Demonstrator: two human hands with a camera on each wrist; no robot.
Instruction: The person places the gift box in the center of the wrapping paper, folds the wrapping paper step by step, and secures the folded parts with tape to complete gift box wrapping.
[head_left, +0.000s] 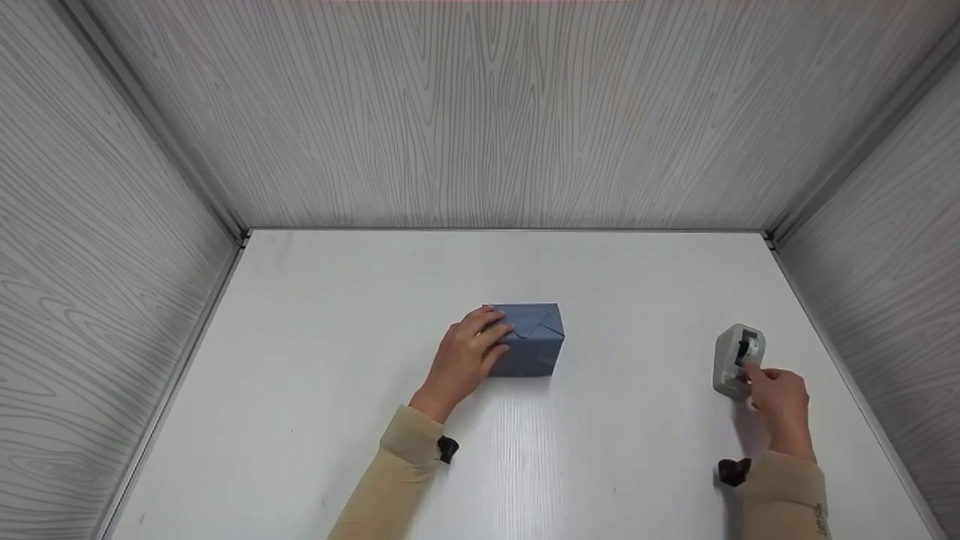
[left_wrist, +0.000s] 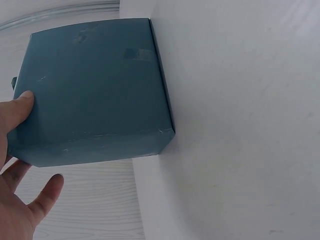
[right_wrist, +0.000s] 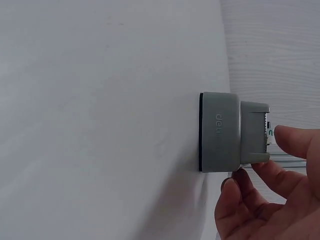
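A box wrapped in blue paper [head_left: 536, 352] stands on the white table, folded paper flaps showing on its top. My left hand [head_left: 466, 356] grips its left end, fingers over the top and thumb on the front face. In the left wrist view the thumb lies on the edge of the box [left_wrist: 95, 95], and one finger stands off below it. On the right stands a grey tape dispenser [head_left: 727, 364] with a roll of tape [head_left: 752, 349]. My right hand [head_left: 781, 394] pinches at the tape by the toothed cutter; the dispenser [right_wrist: 220, 132] partly hides those fingertips.
Grey wood-grain panels [head_left: 480, 112] enclose the white table [head_left: 337, 300] at the back and both sides. The dispenser stands near the right panel [head_left: 885, 262], well apart from the box. Dark devices sit at both wrists beside beige sleeves [head_left: 787, 495].
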